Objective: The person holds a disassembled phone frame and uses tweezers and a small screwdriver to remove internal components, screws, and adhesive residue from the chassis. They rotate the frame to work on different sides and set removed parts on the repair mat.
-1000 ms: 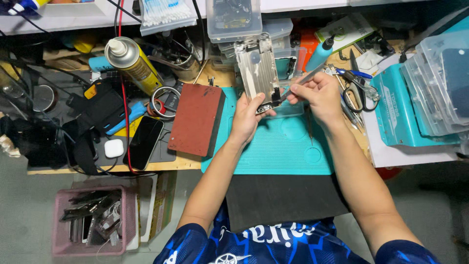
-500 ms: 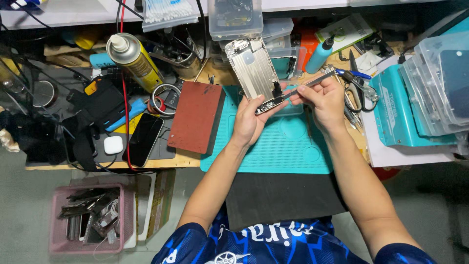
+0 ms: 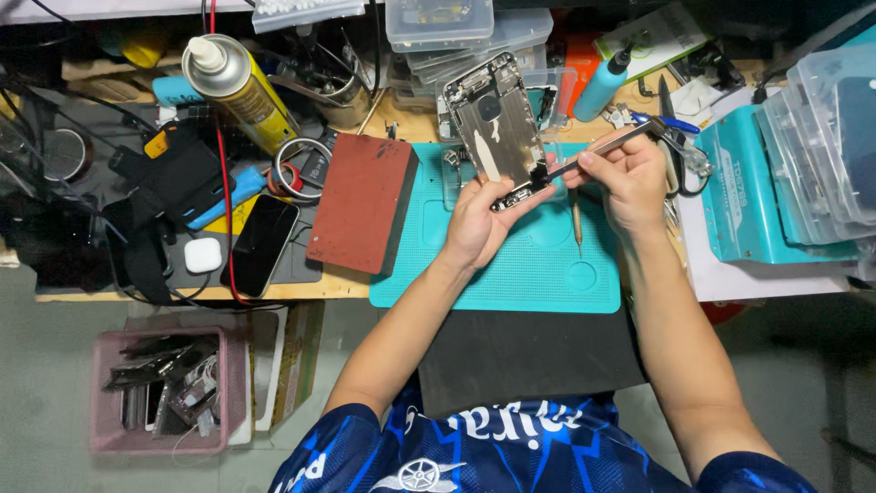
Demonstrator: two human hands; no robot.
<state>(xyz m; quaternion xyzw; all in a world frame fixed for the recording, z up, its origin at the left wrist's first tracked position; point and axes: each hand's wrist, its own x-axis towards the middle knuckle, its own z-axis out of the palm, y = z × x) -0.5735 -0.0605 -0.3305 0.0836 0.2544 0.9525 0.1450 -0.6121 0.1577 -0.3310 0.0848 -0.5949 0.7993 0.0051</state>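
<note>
The left hand [image 3: 479, 215] is closed around the bottom end of an opened phone shell [image 3: 497, 128]. The shell is silver, with its inside parts showing, and it tilts up and away from the person, above the far edge of a teal work mat [image 3: 511, 265]. The right hand [image 3: 630, 178] is closed too — its fingers pinch a thin metal tool [image 3: 598, 155]. The tool's tip touches the bottom right corner of the shell, just beside the left thumb.

A second thin tool with a wooden grip [image 3: 577, 215] lies on the mat, just under the right hand. A dark red block [image 3: 360, 205] sits just left of the mat, partly on its edge. Left of the block lies a black phone [image 3: 262, 242], face up, and a small white case [image 3: 203, 255] is next to it. A yellow spray can [image 3: 239, 91] lies tilted on the far left side — a red wire crosses near it. A teal bottle [image 3: 604, 82] stands far from the hands, behind the right one. Teal boxes [image 3: 748, 196] sit on the right. A pink basket [image 3: 160, 393] full of old phone parts sits on the floor, near left.
</note>
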